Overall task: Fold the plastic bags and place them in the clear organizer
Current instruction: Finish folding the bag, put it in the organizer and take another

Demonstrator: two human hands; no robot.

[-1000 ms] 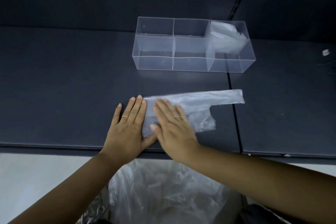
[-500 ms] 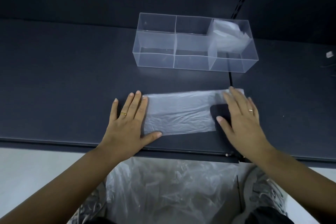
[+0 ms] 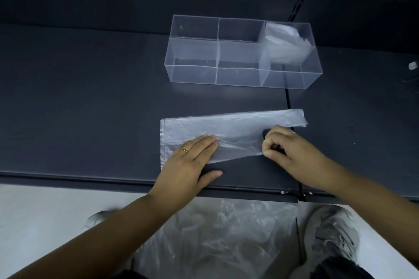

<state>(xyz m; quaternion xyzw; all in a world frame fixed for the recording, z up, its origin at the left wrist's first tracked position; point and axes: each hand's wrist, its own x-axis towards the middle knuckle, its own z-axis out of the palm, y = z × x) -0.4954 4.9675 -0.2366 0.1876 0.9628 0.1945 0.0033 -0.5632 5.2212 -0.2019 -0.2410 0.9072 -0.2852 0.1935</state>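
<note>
**Two hands on a plastic bag**

From the head camera, a see-through plastic bag (image 3: 226,129) lay flat on the dark worktop (image 3: 90,97). It was long and thin and ran from left to right. Its far right end went a little past the line in the worktop.

The left hand (image 3: 190,161) lay on the left part of the bag. Its fingers (image 3: 204,142) were straight and flat and pressed the bag down. They held nothing. One finger had a gold ring (image 3: 185,150) on it.

The right hand (image 3: 290,149) was at the right side of the bag. Its fingers (image 3: 272,138) were curled in, and the thumb and first finger pinched the near edge of the bag.

The clear organizer (image 3: 192,73) stood farther back on the worktop, apart from the bag. It had three parts in a row. A folded bag (image 3: 285,45) sat in the right part. The other two parts looked bare.

Below the worktop's near edge was a heap of crinkly bags (image 3: 215,240). A grey shoe (image 3: 333,233) was beside the heap on the right. A small pale thing (image 3: 413,65) lay far off to the right, too blurry to tell what it was.
</note>
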